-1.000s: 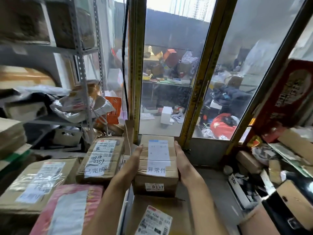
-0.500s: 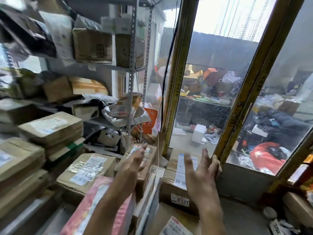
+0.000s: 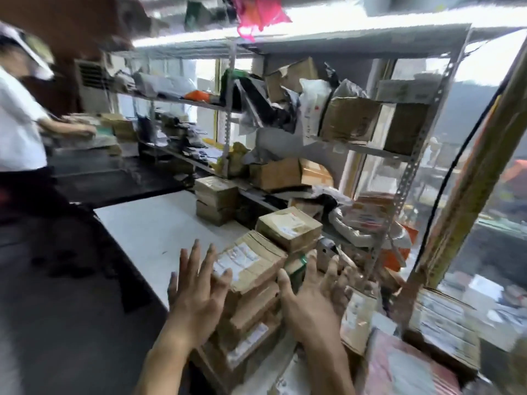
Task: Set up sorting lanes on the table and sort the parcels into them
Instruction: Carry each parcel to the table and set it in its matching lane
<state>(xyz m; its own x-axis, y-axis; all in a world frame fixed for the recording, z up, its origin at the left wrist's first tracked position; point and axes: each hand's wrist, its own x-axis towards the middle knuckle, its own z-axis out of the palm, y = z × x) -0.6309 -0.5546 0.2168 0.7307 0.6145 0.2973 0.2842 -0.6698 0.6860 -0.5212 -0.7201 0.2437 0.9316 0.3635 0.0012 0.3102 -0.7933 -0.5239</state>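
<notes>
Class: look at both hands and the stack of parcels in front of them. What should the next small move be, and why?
Probably close both hands on the top parcel of the stack. The left hand and right hand flank it, fingers spread, holding nothing, and the white table beside it has bare space for a lane.

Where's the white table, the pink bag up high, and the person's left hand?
white table [image 3: 154, 232]: head view, bare top.
pink bag [image 3: 256, 12]: head view, its middle.
left hand [image 3: 196, 292]: head view, back of hand.

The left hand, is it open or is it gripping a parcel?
Open: the left hand has its fingers spread straight, beside the stack of parcels, gripping nothing.
</notes>
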